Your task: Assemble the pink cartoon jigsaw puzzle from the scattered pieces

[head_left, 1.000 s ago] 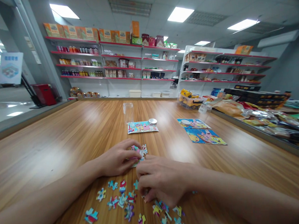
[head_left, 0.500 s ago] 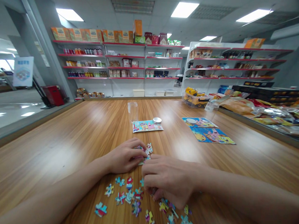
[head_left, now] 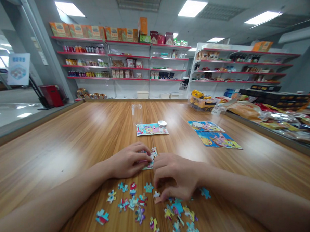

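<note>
While both forearms are laid across the wide brown wood-grain table [head_left: 68, 140], the scene is labelled as follows.

Left hand [head_left: 128, 161]: rested palm-down, fingers curled and pressed onto the small joined patch of colourful cardboard puzzle pieces [head_left: 151, 157], which lies on the table between the two hands.

Right hand [head_left: 173, 178]: held just beside the patch, fingers bent down over a single pale puzzle piece [head_left: 156, 194]; whether the piece is pinched or only touched cannot be told.

Loose pieces: a scatter of blue, pink and yellow jigsaw pieces [head_left: 138, 209] is spread on the table below both hands.

Far items: a clear plastic jar [head_left: 137, 114] is stood upright behind a cartoon picture card [head_left: 149, 129], on whose right end a silver round lid [head_left: 162, 123] is placed.

Right side: two further cartoon picture sheets [head_left: 214, 135] are laid well apart from the hands.
</note>
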The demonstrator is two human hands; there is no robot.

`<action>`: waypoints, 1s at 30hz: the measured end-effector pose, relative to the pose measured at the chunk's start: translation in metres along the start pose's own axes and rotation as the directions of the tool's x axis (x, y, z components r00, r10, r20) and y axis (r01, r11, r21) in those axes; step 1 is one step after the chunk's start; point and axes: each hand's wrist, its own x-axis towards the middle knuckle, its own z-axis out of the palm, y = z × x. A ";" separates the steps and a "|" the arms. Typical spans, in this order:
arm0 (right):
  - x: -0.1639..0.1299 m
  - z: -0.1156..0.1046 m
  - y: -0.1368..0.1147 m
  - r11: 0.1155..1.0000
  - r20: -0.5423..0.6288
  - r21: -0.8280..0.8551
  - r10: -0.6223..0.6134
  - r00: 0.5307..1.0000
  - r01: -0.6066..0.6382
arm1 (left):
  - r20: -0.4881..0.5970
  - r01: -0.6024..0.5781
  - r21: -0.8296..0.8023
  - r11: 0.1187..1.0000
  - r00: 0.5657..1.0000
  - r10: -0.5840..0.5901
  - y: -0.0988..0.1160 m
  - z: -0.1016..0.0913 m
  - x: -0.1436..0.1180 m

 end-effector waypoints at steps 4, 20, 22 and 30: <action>0.001 0.006 -0.003 1.000 0.025 -0.012 -0.016 1.000 0.017 | -0.001 0.001 -0.009 1.000 1.000 -0.001 0.001 -0.001 0.000; 0.009 0.003 -0.018 0.994 0.188 -0.105 -0.004 0.982 0.024 | -0.003 -0.006 -0.012 1.000 1.000 0.006 0.002 -0.001 0.001; 0.009 0.003 -0.018 0.998 0.178 -0.059 -0.020 0.984 0.031 | -0.005 -0.006 -0.015 1.000 1.000 0.006 0.002 -0.001 0.002; 0.003 0.001 0.002 0.968 -0.321 0.166 0.231 0.918 -0.186 | 0.016 0.000 -0.005 1.000 1.000 0.000 0.002 -0.002 0.001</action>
